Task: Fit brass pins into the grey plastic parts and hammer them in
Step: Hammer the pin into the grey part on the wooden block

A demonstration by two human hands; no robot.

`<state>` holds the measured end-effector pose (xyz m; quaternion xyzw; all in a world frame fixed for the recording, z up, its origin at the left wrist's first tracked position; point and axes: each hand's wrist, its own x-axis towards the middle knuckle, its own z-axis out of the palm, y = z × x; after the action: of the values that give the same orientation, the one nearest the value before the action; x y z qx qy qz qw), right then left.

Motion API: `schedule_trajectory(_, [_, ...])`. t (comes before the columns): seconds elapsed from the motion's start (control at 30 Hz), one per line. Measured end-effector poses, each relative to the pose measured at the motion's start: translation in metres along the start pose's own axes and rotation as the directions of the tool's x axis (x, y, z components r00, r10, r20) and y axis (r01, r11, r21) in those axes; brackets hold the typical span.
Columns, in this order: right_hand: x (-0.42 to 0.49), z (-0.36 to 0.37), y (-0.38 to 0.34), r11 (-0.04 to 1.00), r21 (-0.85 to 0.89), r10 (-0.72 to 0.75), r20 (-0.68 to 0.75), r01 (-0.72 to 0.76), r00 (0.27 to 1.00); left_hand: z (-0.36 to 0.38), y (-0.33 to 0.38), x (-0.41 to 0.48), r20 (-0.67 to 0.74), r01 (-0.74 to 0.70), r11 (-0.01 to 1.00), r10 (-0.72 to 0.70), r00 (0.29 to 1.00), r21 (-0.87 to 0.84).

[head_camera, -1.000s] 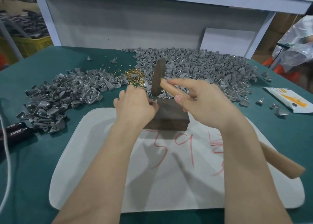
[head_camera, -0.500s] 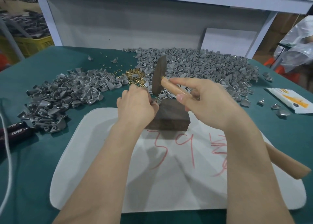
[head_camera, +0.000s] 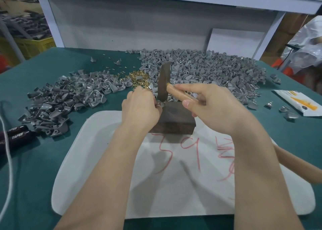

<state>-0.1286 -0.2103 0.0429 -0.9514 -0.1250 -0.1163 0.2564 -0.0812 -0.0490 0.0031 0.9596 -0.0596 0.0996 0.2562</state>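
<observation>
the right hand [head_camera: 216, 108] grips the hammer [head_camera: 163, 83] upright; the left hand [head_camera: 141, 108] pinches a grey plastic part [head_camera: 161, 104] on the dark block [head_camera: 176, 118].

One hammer [head_camera: 164, 83], one block [head_camera: 176, 119], two grey-part heaps [head_camera: 69, 94] [head_camera: 209, 69].

At frame centre the left hand [head_camera: 139, 106] pinches a grey plastic part [head_camera: 159, 105] at the far edge of a dark block [head_camera: 176, 120]. The right hand [head_camera: 214, 108] grips a hammer [head_camera: 163, 83], head upright just over it; brass pins [head_camera: 139, 78] lie heaped above.
</observation>
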Motion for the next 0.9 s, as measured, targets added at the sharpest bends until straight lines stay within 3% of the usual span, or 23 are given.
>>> schedule_trajectory(0.17, [0.001,-0.001,-0.001,1.0,0.025,-0.016,-0.089,0.018,0.996,0.002,-0.003,0.0,-0.013,-0.021,1.0,0.02,1.0,-0.016])
schedule_trajectory(0.7, [0.004,0.008,0.003,0.999,0.044,0.008,-0.031,-0.007,0.999,0.002,-0.002,0.002,-0.004,0.019,0.997,-0.019,1.0,-0.074])
schedule_trajectory(0.9, [0.005,0.009,0.0,0.999,0.047,0.015,-0.102,-0.011,0.995,0.003,-0.002,0.0,-0.011,0.007,0.997,-0.008,1.0,-0.081])
